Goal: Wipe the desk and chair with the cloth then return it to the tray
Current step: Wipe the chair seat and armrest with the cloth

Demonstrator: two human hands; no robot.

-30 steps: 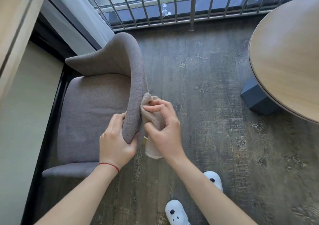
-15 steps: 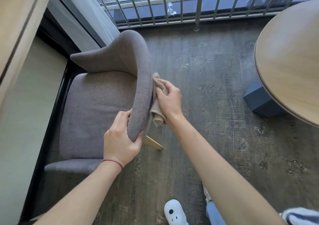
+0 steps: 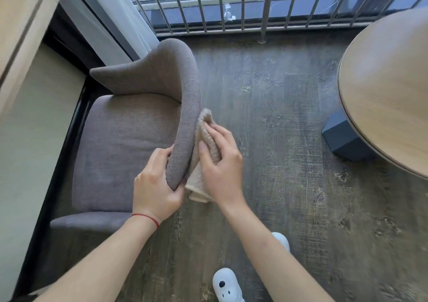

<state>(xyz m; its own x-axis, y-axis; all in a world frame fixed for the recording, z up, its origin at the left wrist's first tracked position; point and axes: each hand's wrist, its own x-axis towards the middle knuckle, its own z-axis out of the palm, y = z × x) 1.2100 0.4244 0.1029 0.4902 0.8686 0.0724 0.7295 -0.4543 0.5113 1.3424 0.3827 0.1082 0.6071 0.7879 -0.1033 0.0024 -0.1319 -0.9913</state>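
Right hand (image 3: 220,165) presses beige cloth (image 3: 203,153) against grey chair (image 3: 129,144) backrest; left hand (image 3: 155,186) grips its end.

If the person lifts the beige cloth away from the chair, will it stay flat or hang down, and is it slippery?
The cloth will probably hang limp: its lower corner already droops below the right hand. Its fuzzy pile suggests it grips the chair fabric rather than slides. It looks light, since flat fingers alone hold it.
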